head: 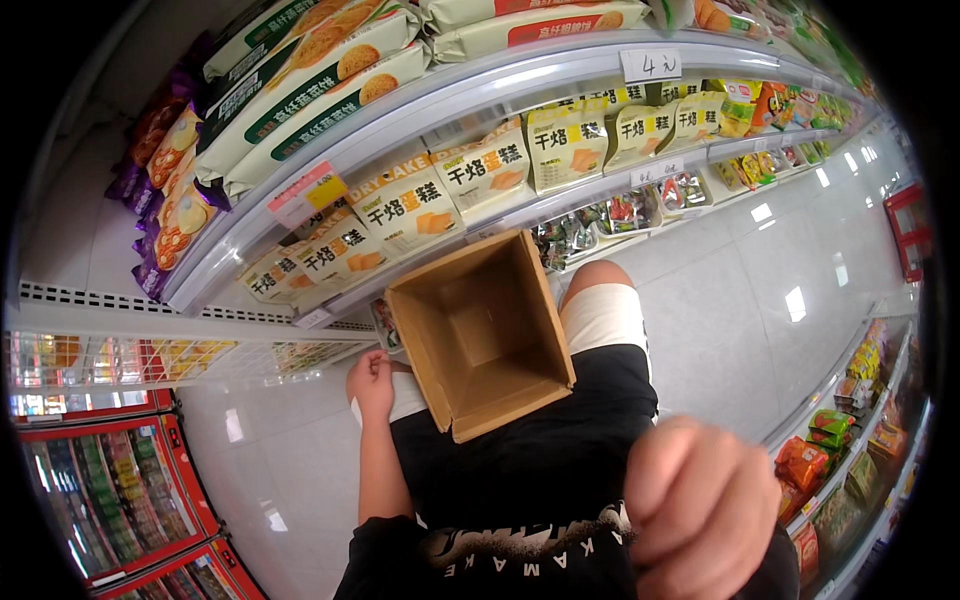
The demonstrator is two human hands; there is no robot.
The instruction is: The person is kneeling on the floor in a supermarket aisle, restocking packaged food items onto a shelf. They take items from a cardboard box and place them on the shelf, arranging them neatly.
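Observation:
An open-topped cardboard box [487,322] with nothing in it rests on the person's lap, tilted between the knees. My left hand [371,375] lies on the left thigh beside the box, fingers curled, with nothing seen in it. Close to the camera at the lower right, my right hand [701,502] is raised with its fingers folded; it is slightly blurred, and its palm is hidden, so whether it holds anything does not show. Pouches of dry cake [412,214] stand in a row on the shelf beyond the box.
Long biscuit packs [330,97] lie on the upper shelf, beside purple snack bags [169,202]. Trays of small wrapped sweets [630,214] line the lowest level. Red-framed glass cabinets [112,480] stand at the lower left. Another shelf with snack packs [802,461] runs along the right.

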